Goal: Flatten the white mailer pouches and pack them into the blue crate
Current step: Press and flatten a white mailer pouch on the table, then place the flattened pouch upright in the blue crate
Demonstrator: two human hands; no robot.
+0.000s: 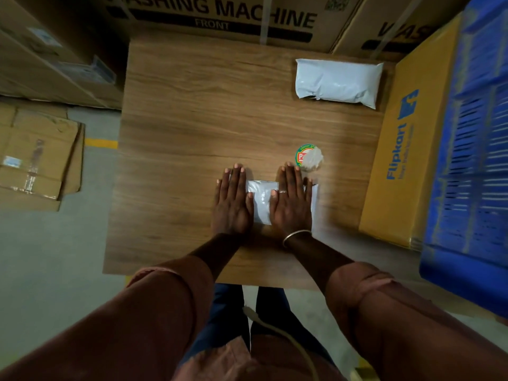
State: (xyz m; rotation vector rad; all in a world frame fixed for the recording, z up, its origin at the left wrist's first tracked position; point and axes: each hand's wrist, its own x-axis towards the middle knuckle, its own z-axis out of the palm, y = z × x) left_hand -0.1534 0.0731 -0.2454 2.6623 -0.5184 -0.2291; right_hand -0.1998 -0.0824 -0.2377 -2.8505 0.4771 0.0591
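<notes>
Wooden table (pixel 192 105) carries a pouch (pixel 261 199) at 6 o'clock, pinned under left hand (pixel 232 204) and right hand (pixel 292 202), fingers flat and close together; uneven pressing could slide it toward the tape roll (pixel 309 158), crate (pixel 478 160) waiting at 3 o'clock

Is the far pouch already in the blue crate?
No, the far pouch lies puffed up on the table, outside the blue crate at the right.
</notes>
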